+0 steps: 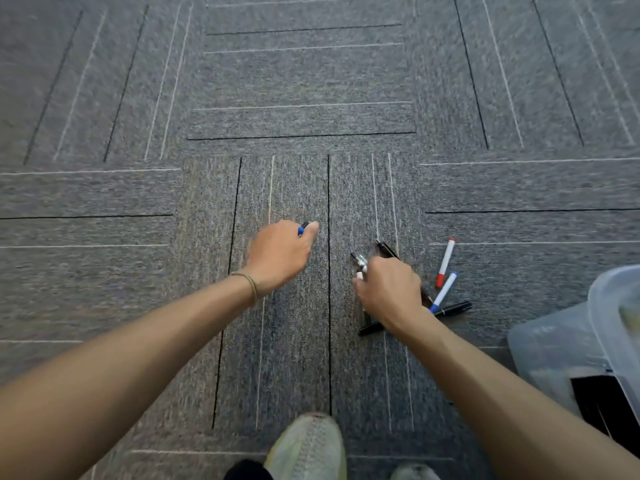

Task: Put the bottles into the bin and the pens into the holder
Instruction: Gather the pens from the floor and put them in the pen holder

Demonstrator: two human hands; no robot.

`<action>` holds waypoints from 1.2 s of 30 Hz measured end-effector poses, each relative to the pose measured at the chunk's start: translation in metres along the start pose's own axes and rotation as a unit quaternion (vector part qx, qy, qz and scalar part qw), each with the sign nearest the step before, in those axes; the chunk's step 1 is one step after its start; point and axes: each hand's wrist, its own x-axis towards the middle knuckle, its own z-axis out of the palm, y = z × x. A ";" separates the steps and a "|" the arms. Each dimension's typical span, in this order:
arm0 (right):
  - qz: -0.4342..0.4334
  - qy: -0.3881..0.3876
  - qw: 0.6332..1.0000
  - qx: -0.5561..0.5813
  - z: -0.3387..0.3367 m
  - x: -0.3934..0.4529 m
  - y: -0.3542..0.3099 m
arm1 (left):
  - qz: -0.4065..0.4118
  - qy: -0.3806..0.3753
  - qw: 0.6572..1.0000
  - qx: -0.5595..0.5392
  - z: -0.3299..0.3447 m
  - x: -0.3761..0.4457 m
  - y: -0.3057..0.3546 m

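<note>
My left hand (pixel 280 252) is closed around a blue-and-black pen (pixel 302 229), whose tip pokes out by the thumb. To its right, my right hand (pixel 389 289) is shut on several pens (pixel 360 263); dark ends stick out above the fingers. On the grey carpet beside that hand lie a white marker with red caps (pixel 445 263), a white marker with blue caps (pixel 443 291) and a black marker (pixel 453 309), partly under my wrist. A clear plastic bin (pixel 609 306) sits at the right edge. No bottles and no pen holder show clearly.
Grey carpet tiles with black and white lines fill the floor. My pale shoe (pixel 306 445) stands at the bottom centre, another shoe tip (pixel 414 472) to its right. A dark object (pixel 602 400) lies against the bin at the lower right.
</note>
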 end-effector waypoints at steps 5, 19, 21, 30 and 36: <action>-0.018 -0.021 1.000 0.000 0.008 -0.009 -0.003 | -0.099 -0.028 0.971 -0.214 0.013 -0.013 0.013; 0.201 0.072 0.887 0.410 -0.050 -0.011 0.066 | 0.297 -0.086 0.932 0.189 0.093 -0.057 0.069; 0.202 0.075 0.881 0.421 -0.050 -0.010 0.071 | 0.306 -0.113 0.914 0.241 0.104 -0.061 0.069; 0.247 0.013 0.929 0.274 -0.025 -0.021 0.105 | 0.284 -0.136 0.929 0.194 0.101 -0.064 0.059; 0.327 0.018 0.913 0.243 -0.025 -0.006 0.119 | 0.176 -0.065 0.979 0.077 0.078 -0.066 0.034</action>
